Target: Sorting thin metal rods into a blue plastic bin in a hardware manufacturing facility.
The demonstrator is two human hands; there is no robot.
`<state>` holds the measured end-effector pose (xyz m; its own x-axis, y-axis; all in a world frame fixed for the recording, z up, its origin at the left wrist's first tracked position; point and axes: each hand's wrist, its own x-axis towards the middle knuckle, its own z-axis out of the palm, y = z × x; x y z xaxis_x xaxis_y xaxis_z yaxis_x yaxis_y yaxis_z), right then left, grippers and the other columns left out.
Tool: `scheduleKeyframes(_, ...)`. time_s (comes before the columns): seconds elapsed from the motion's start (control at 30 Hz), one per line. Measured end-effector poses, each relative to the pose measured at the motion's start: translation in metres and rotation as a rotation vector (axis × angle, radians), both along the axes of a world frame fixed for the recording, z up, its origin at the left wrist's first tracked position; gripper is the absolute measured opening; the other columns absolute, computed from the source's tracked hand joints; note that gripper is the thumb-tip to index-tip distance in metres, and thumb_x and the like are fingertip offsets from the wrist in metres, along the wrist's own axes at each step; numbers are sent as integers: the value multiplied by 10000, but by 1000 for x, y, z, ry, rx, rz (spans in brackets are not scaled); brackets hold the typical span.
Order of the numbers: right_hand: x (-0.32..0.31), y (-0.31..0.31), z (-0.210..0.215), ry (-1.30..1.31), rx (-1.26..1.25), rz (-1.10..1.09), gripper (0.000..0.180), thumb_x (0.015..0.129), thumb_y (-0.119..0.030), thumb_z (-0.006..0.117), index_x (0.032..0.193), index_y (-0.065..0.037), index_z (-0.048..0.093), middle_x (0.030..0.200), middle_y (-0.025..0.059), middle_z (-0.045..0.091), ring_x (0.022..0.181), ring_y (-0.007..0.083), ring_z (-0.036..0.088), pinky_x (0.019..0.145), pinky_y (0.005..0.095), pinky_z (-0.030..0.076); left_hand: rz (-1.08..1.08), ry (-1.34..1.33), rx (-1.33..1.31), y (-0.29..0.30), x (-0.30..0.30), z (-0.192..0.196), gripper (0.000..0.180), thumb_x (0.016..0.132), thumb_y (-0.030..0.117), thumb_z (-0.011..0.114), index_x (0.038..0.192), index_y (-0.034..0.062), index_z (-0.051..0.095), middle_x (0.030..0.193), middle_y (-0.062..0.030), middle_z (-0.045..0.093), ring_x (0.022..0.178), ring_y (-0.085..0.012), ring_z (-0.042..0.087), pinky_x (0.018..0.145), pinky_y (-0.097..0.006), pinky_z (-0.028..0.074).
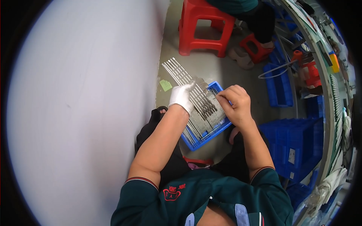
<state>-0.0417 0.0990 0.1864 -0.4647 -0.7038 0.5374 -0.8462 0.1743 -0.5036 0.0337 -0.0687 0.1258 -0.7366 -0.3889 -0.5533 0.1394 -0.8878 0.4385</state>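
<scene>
My left hand (182,96), in a white glove, is closed round a fanned bundle of thin metal rods (176,71). The bundle slants from the upper left down over a blue crate (206,140), and its lower ends look darker and thicker. Many more rods (194,125) lie side by side in that crate, below my hands. My bare right hand (236,103) is at the crate's right side, thumb and fingers pinched together close to the rods' lower ends. Whatever is in that pinch, if anything, is too small to make out.
A pale wall (94,94) rises close on my left. Ahead, a person sits on a red stool (205,47), with another small red stool (256,49) by their feet. Blue crates (290,147) and a long workbench (327,75) line the right. A green paper (165,85) lies on the floor.
</scene>
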Motion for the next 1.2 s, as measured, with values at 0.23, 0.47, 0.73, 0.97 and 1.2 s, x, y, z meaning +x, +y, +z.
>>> scheduleKeyframes(0.23,0,-3,-7,-78,59,55,60,718,-90,711,735,-63,660,683,55,601,682,249,582,668,362,446,1,13,66,-2,1,-6,130,952,66,497,1075,25,494,1031,-178,602,934,-364,630,806,-536,543)
scheduleKeyframes(0.47,2,-2,-6,-60,65,76,69,715,-54,712,758,-42,660,669,69,579,657,246,560,652,358,440,-4,2,67,2,2,8,123,954,68,495,1069,26,497,1030,-175,603,945,-365,628,817,-538,538)
scheduleKeyframes(0.73,6,-5,-2,148,166,146,98,665,-67,731,732,-76,661,666,29,577,665,224,550,641,355,421,-16,23,101,0,4,0,137,951,66,499,1081,20,496,1031,-183,602,942,-368,629,805,-541,545)
scheduleKeyframes(0.97,6,-4,1,48,110,79,105,648,-70,730,712,-82,647,686,24,595,684,217,567,645,346,413,-17,40,27,5,4,12,143,955,64,494,1079,-7,496,1035,-199,600,952,-368,630,817,-523,548)
scheduleKeyframes(1.2,2,-3,-7,-143,33,118,80,696,-39,719,754,-49,665,671,60,594,648,224,559,647,337,433,-18,36,43,1,3,11,129,953,68,489,1075,29,498,1040,-180,604,950,-366,628,823,-526,541)
